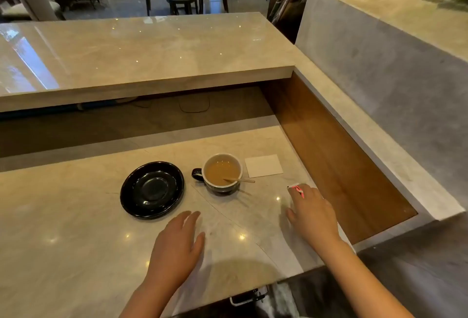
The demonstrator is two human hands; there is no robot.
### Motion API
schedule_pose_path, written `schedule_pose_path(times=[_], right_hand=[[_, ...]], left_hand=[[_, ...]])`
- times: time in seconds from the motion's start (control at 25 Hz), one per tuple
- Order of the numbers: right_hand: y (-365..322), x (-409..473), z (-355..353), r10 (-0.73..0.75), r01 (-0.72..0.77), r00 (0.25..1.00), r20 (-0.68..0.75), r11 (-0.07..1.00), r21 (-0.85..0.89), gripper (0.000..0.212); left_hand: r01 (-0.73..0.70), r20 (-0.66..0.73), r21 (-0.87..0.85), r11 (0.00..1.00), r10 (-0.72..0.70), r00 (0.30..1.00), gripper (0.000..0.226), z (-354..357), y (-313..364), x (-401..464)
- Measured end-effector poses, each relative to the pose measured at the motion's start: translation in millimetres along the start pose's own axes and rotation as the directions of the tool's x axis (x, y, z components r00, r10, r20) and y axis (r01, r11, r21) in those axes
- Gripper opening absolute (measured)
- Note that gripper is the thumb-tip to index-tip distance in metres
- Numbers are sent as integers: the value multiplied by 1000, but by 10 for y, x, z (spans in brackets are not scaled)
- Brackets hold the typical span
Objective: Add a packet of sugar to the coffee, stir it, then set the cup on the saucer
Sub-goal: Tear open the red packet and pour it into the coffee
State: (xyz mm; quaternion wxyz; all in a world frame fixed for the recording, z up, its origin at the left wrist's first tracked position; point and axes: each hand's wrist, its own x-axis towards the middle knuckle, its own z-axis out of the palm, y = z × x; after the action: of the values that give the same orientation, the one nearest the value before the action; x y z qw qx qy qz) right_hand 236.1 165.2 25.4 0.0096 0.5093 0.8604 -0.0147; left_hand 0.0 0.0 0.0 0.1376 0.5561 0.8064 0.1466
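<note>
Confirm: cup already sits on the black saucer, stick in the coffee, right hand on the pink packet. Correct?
Not quite. In the head view the cup is not on the saucer; it stands on the counter to the saucer's right, and the saucer is empty. The rest holds: the stick is in the coffee and the right hand is on the pink packet.
</note>
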Motion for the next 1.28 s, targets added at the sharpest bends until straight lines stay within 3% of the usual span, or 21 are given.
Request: schedule_pose_path(times=[0.12, 0.32, 0.52, 0.72, 1.04, 1.12, 1.16, 1.28], right_hand=[[92, 51, 184, 74, -72, 997, -26, 995, 75, 40], [203, 96, 471, 88, -89, 996, 22, 996, 32, 50], [260, 160, 503, 44, -40, 996, -79, 998, 53, 37], [244, 198, 550, 135, -103, 986, -101, 957, 272, 29], [222, 194, 621, 266, -185, 953, -143, 889, 419, 17], [208, 163, 594, 357, -208, 921, -154, 786, 582, 12], [186, 157, 544, 416, -208, 899, -137, 681, 702, 9], [39, 200, 265, 534, -154, 845, 9, 227, 962, 3]], left_hand=[[19, -34, -22, 1000, -19, 999, 57, 167, -63, 56], [28, -42, 56, 998, -26, 999, 55, 437, -108, 137], [34, -65, 93, 995, -28, 997, 53, 576, -184, 148], [20, -65, 90, 996, -15, 998, 52, 574, -192, 153], [-39, -62, 97, 994, 45, 997, 52, 538, -236, 158], [-68, -48, 113, 991, 74, 996, 53, 548, -294, 157], [-74, -44, 116, 990, 80, 996, 55, 568, -327, 158], [-66, -38, 123, 990, 71, 997, 57, 615, -387, 161]])
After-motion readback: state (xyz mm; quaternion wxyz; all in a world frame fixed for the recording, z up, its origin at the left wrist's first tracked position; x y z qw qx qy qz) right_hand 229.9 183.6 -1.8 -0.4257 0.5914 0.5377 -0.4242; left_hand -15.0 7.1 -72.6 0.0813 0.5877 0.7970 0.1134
